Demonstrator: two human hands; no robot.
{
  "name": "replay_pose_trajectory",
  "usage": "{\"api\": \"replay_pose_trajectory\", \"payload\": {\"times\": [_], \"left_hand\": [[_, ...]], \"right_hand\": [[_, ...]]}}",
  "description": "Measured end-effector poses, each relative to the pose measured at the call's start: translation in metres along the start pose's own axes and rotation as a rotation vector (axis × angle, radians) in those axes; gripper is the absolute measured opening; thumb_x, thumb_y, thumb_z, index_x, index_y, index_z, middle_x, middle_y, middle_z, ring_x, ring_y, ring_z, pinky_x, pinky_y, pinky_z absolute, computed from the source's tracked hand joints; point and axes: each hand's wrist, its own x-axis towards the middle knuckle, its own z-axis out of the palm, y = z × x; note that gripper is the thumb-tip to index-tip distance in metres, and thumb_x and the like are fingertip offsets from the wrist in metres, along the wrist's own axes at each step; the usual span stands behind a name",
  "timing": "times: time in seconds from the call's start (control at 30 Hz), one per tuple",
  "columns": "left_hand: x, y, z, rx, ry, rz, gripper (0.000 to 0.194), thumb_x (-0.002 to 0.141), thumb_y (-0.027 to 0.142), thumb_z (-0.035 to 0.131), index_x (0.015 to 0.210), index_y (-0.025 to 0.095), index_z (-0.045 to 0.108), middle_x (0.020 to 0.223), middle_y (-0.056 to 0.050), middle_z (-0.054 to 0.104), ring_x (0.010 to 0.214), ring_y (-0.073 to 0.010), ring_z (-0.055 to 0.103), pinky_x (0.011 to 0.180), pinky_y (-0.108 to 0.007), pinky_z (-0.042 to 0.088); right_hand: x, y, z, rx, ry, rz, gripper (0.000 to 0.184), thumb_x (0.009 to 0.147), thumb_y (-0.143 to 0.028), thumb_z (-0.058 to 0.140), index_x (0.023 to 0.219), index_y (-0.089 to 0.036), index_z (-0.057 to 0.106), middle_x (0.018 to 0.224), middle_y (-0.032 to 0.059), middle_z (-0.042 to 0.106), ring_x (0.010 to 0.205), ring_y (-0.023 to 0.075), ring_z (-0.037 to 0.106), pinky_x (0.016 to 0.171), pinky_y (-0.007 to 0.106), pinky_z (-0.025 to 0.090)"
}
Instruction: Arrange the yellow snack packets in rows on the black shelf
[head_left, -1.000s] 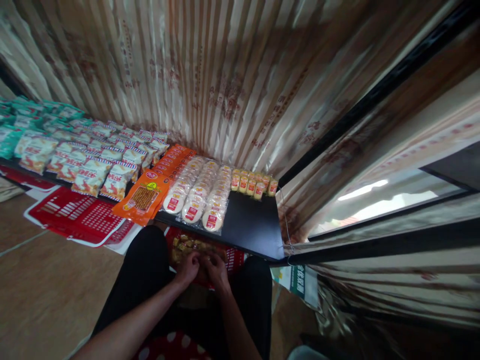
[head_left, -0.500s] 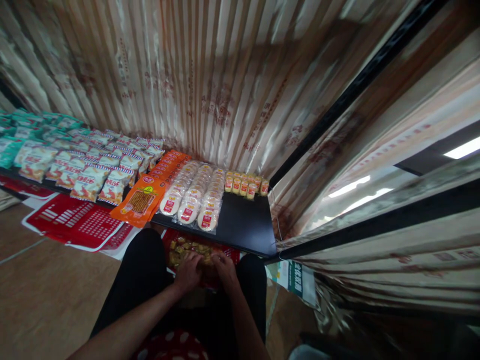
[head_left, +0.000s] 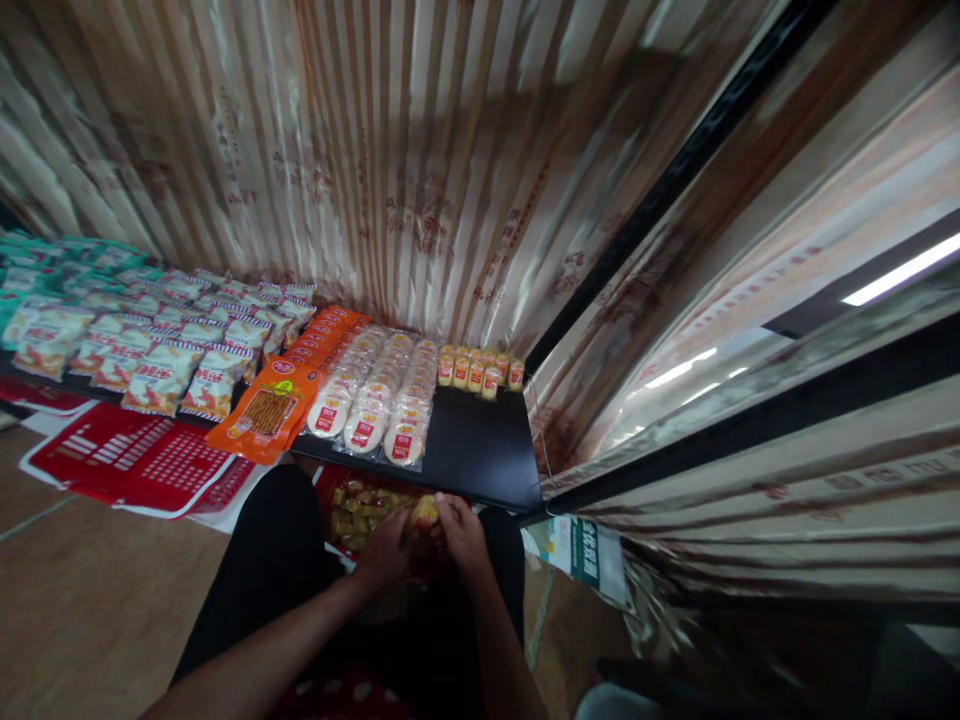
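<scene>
A small yellow packaged snack [head_left: 425, 512] is held between my two hands, above a red basket [head_left: 324, 490] at my knees. My right hand [head_left: 463, 535] has its fingers closed on the snack's right side. On the other side, my left hand [head_left: 385, 548] is closed, its fingertips at the snack's left edge and partly hidden. More small yellow packets [head_left: 360, 510] lie in the basket. Similar yellow packets with red labels [head_left: 475, 372] stand in short rows on the black shelf [head_left: 487, 435].
Round white packaged crackers [head_left: 405, 440] line the shelf beside flat orange packs [head_left: 270, 410]. White snack bags [head_left: 161, 375] and green bags [head_left: 97, 255] continue left. Another red basket [head_left: 142, 455] is below. A pleated curtain [head_left: 420, 150] and black frame bar [head_left: 675, 180] border the shelf.
My hands were down among the packets in the basket; now they are slightly raised with one yellow packet between them. The view has shifted slightly.
</scene>
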Motion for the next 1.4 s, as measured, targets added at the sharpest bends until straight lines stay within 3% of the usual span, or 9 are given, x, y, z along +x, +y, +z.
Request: {"api": "replay_pose_trajectory", "payload": {"times": [0.13, 0.27, 0.4, 0.53, 0.83, 1.0, 1.17, 1.4], "left_hand": [[0.005, 0.016, 0.0, -0.097, 0.037, 0.047, 0.037, 0.085, 0.033, 0.036, 0.113, 0.017, 0.053, 0.116, -0.011, 0.061, 0.108, -0.0216, 0.056, 0.095, -0.037, 0.042], [0.014, 0.038, -0.003, -0.166, 0.049, 0.0, 0.039, 0.084, 0.03, 0.036, 0.118, 0.015, 0.048, 0.121, -0.012, 0.058, 0.112, -0.0203, 0.053, 0.098, -0.035, 0.039], [0.026, 0.057, -0.003, -0.251, 0.069, 0.001, 0.034, 0.082, 0.026, 0.038, 0.114, 0.017, 0.045, 0.113, -0.01, 0.062, 0.104, -0.0183, 0.058, 0.092, -0.032, 0.043], [0.039, 0.07, 0.0, -0.329, 0.068, 0.007, 0.024, 0.083, 0.026, 0.039, 0.105, 0.019, 0.045, 0.103, -0.008, 0.065, 0.094, -0.0169, 0.061, 0.085, -0.031, 0.046], [0.063, 0.091, 0.013, -0.38, 0.039, -0.059, 0.018, 0.084, 0.026, 0.038, 0.1, 0.019, 0.045, 0.094, -0.006, 0.067, 0.084, -0.0154, 0.063, 0.074, -0.027, 0.047], [0.075, 0.103, 0.019, -0.29, 0.033, -0.067, 0.018, 0.083, 0.025, 0.038, 0.098, 0.019, 0.047, 0.094, -0.006, 0.065, 0.087, -0.0158, 0.061, 0.08, -0.028, 0.045], [0.088, 0.115, 0.021, -0.041, 0.11, -0.056, 0.015, 0.079, 0.022, 0.043, 0.089, 0.02, 0.054, 0.096, -0.005, 0.057, 0.094, -0.0161, 0.054, 0.086, -0.027, 0.041], [0.11, 0.128, 0.031, 0.09, 0.042, -0.083, 0.019, 0.08, 0.024, 0.042, 0.09, 0.019, 0.058, 0.093, -0.005, 0.057, 0.095, -0.0171, 0.051, 0.085, -0.026, 0.04]], "right_hand": [[-0.006, -0.007, -0.011, 0.05, 0.018, -0.091, 0.047, 0.072, -0.063, 0.048, 0.073, -0.017, 0.057, 0.049, -0.0041, 0.05, 0.045, 0.0115, 0.048, 0.045, 0.022, 0.038], [-0.009, -0.012, -0.02, 0.061, 0.046, -0.143, 0.046, 0.072, -0.061, 0.051, 0.078, -0.017, 0.062, 0.052, -0.0031, 0.054, 0.048, 0.0123, 0.05, 0.047, 0.022, 0.039], [-0.008, -0.017, -0.027, 0.13, 0.085, -0.164, 0.046, 0.069, -0.057, 0.056, 0.086, -0.015, 0.064, 0.07, 0.0038, 0.066, 0.061, 0.017, 0.06, 0.056, 0.025, 0.047], [-0.005, -0.018, -0.035, 0.175, 0.099, -0.195, 0.043, 0.069, -0.052, 0.058, 0.09, -0.015, 0.064, 0.082, 0.0082, 0.069, 0.073, 0.0207, 0.064, 0.065, 0.028, 0.051], [0.009, -0.011, -0.053, 0.103, 0.097, -0.203, 0.043, 0.073, -0.05, 0.055, 0.097, -0.015, 0.064, 0.078, 0.0063, 0.07, 0.067, 0.0196, 0.064, 0.064, 0.028, 0.051], [0.021, -0.012, -0.064, -0.012, 0.169, -0.201, 0.046, 0.073, -0.052, 0.054, 0.097, -0.015, 0.065, 0.079, 0.0067, 0.07, 0.067, 0.0206, 0.064, 0.06, 0.027, 0.05], [0.033, -0.014, -0.073, -0.063, 0.228, -0.238, 0.038, 0.074, -0.047, 0.052, 0.093, -0.017, 0.067, 0.08, 0.0055, 0.071, 0.068, 0.0211, 0.064, 0.062, 0.029, 0.05], [0.055, -0.01, -0.083, -0.144, 0.331, -0.219, 0.04, 0.074, -0.042, 0.048, 0.097, -0.013, 0.064, 0.087, 0.0095, 0.069, 0.066, 0.0219, 0.065, 0.062, 0.031, 0.05]]}}
